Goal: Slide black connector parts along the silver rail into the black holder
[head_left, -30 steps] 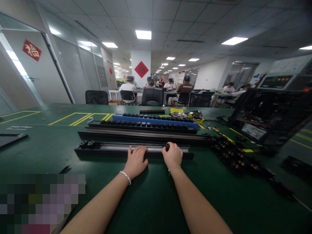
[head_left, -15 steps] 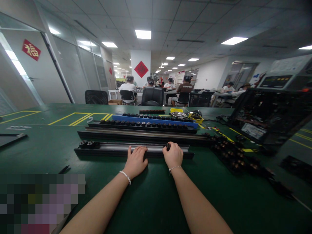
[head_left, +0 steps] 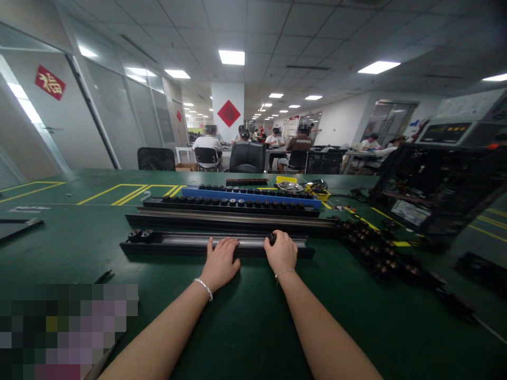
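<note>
A long black channel rail [head_left: 162, 248] with a bare metallic inside lies crosswise on the green table in front of me. Two small black socket-like modules [head_left: 141, 235] sit in its left end. My left hand [head_left: 221, 261] rests over the middle of the rail, fingers spread across the channel and thumb apart at the front edge. Near the rail's right end, my right hand [head_left: 282, 250] is closed on a similar small black module [head_left: 272, 238], held at the channel. The fingers partly hide that module, so its seating cannot be seen.
Behind lie another long channel rail [head_left: 237, 217], a black strip [head_left: 178, 201] and a blue strip [head_left: 253, 196] with rows of modules. Loose black modules [head_left: 380, 253] are heaped at right, near an open black equipment case [head_left: 431, 184]. A metal dish [head_left: 290, 187] stands at the back.
Both hands, the rail and the held module stay in place; only the camera view shifts very slightly.
</note>
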Motion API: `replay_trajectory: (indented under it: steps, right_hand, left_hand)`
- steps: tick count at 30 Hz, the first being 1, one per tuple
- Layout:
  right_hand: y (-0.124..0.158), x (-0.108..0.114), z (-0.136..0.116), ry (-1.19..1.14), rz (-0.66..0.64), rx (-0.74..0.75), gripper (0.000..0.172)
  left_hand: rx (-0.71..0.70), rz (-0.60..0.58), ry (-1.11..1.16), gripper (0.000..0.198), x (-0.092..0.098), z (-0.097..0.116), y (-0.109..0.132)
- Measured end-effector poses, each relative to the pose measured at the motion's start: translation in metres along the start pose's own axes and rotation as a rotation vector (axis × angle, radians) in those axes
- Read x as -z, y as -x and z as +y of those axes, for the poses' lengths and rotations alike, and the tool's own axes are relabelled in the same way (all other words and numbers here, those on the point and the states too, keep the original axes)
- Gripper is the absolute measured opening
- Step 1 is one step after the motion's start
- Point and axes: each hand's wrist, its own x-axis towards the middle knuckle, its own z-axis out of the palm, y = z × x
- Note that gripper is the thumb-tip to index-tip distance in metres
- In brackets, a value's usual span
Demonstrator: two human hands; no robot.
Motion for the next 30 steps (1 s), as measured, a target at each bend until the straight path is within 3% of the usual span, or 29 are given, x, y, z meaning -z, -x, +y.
replay_trajectory:
  steps: [30]
  right_hand:
    - [0.0014,-0.0024,0.0035,-0.023,0.007,0.015,0.028]
  left_hand:
    - [-0.02,0.025,-0.007,0.039,-0.0029,-0.0014,0.0007]
